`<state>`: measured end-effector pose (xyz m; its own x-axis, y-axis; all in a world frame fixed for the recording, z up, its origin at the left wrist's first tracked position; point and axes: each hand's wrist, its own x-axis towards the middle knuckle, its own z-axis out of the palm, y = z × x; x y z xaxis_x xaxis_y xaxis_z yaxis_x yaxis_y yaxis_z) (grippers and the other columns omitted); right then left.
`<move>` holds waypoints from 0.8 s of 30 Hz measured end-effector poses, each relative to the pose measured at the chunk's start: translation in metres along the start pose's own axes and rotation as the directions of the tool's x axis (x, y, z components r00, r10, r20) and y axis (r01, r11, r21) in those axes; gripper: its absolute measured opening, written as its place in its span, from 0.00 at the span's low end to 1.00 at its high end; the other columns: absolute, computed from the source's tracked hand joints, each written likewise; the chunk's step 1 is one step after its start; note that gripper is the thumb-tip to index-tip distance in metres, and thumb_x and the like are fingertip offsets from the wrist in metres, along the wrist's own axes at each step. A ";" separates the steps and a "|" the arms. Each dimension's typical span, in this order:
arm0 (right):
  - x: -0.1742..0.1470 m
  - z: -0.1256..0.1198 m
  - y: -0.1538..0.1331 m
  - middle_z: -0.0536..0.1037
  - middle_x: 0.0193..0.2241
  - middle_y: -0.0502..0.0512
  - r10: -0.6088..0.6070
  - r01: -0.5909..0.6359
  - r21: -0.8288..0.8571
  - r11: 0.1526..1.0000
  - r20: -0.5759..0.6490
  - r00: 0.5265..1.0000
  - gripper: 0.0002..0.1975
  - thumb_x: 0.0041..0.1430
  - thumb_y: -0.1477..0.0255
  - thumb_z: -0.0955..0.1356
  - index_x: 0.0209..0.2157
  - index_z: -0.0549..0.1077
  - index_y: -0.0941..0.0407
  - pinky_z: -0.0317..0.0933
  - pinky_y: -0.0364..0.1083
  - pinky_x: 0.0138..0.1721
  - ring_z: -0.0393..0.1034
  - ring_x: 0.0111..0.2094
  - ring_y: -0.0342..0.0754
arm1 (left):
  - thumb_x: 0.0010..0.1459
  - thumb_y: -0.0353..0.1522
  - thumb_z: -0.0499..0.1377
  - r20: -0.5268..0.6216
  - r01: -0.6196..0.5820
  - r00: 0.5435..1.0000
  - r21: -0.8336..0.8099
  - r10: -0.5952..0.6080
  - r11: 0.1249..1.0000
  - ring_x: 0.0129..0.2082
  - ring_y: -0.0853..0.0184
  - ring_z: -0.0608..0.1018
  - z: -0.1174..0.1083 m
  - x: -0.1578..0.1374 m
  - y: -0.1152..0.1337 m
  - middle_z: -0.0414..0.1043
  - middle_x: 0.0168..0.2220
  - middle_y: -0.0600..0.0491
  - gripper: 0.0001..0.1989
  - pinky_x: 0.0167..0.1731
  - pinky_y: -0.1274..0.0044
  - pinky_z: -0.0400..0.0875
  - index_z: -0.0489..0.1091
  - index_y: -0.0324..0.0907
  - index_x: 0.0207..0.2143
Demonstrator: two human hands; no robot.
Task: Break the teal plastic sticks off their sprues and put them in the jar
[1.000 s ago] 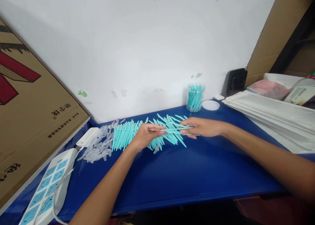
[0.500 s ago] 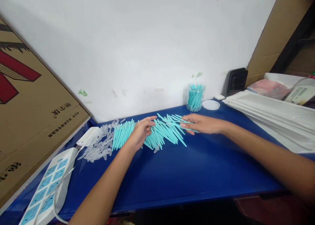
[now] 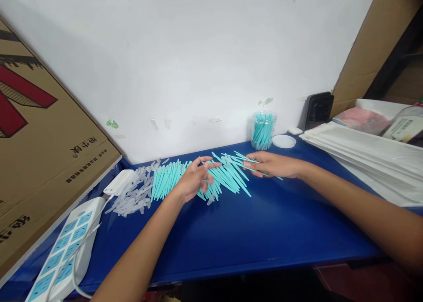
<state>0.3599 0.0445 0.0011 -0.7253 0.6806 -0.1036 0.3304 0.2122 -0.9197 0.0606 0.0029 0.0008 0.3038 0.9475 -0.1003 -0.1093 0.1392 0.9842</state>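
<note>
My right hand [image 3: 269, 164] is closed on a few slim turquoise sticks [image 3: 243, 159], which point left and stick out past the fingers. Just left of it, my left hand [image 3: 196, 178] hovers over or touches the row of turquoise sticks [image 3: 165, 178], its fingers apart and index finger stretched to the right. Nothing shows in the left hand. The row lies fanned side by side on the blue tabletop, partly hidden by this hand. Left of the row is a loose heap of translucent caps [image 3: 132, 199]. A clear round jar [image 3: 263, 132] full of similar sticks stands against the wall.
Beside the jar lies a white round lid [image 3: 284, 141]. A white power strip [image 3: 66, 253] with cables and a white adapter [image 3: 120, 182] are at the left, by a cardboard box [image 3: 59, 139]. White trays [image 3: 363, 147] are stacked at the right on the blue table [image 3: 247, 240].
My left hand has shifted slightly right and its fingers have spread more. The sticks in my right hand have fanned out and slid a little to the right.
</note>
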 end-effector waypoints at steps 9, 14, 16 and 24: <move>0.000 -0.001 0.004 0.67 0.26 0.46 -0.014 0.014 -0.009 1.000 0.004 1.000 0.26 0.66 0.44 0.66 0.35 0.64 0.55 0.46 0.40 0.21 0.50 0.21 0.38 | 0.58 0.32 0.64 -0.057 -0.001 0.998 -0.011 0.000 1.000 0.34 0.71 0.75 -0.001 0.002 0.004 0.79 0.46 0.46 0.15 0.29 0.80 0.67 0.74 0.40 0.48; 0.001 -0.002 0.005 0.67 0.25 0.45 -0.020 0.020 0.009 1.000 0.002 1.000 0.26 0.65 0.45 0.67 0.34 0.64 0.55 0.46 0.40 0.21 0.50 0.21 0.38 | 0.52 0.23 0.68 0.100 -0.042 0.994 0.046 0.038 0.998 0.61 0.59 0.72 -0.006 0.003 0.002 0.69 0.65 0.42 0.27 0.56 0.71 0.67 0.75 0.42 0.56; 0.001 -0.002 0.004 0.66 0.25 0.45 -0.019 0.019 0.021 1.000 0.002 1.000 0.25 0.65 0.46 0.68 0.34 0.64 0.55 0.46 0.40 0.22 0.50 0.21 0.38 | 0.55 0.29 0.70 0.141 -0.056 0.989 0.036 0.051 0.998 0.60 0.55 0.75 -0.005 0.002 0.001 0.68 0.65 0.38 0.27 0.59 0.66 0.67 0.73 0.41 0.58; 0.000 -0.003 0.002 0.66 0.25 0.45 -0.009 0.009 0.018 1.000 0.006 1.000 0.26 0.64 0.45 0.68 0.33 0.64 0.55 0.46 0.40 0.22 0.50 0.21 0.38 | 0.56 0.39 0.73 0.055 -0.101 0.994 0.121 0.095 0.987 0.49 0.55 0.83 -0.001 0.000 0.002 0.80 0.52 0.35 0.35 0.54 0.62 0.75 0.67 0.37 0.61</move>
<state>0.3620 0.0468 0.0003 -0.7316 0.6748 -0.0974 0.3131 0.2057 -0.9272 0.0591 0.0033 0.0026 0.3432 0.9393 0.0019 -0.0238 0.0067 0.9997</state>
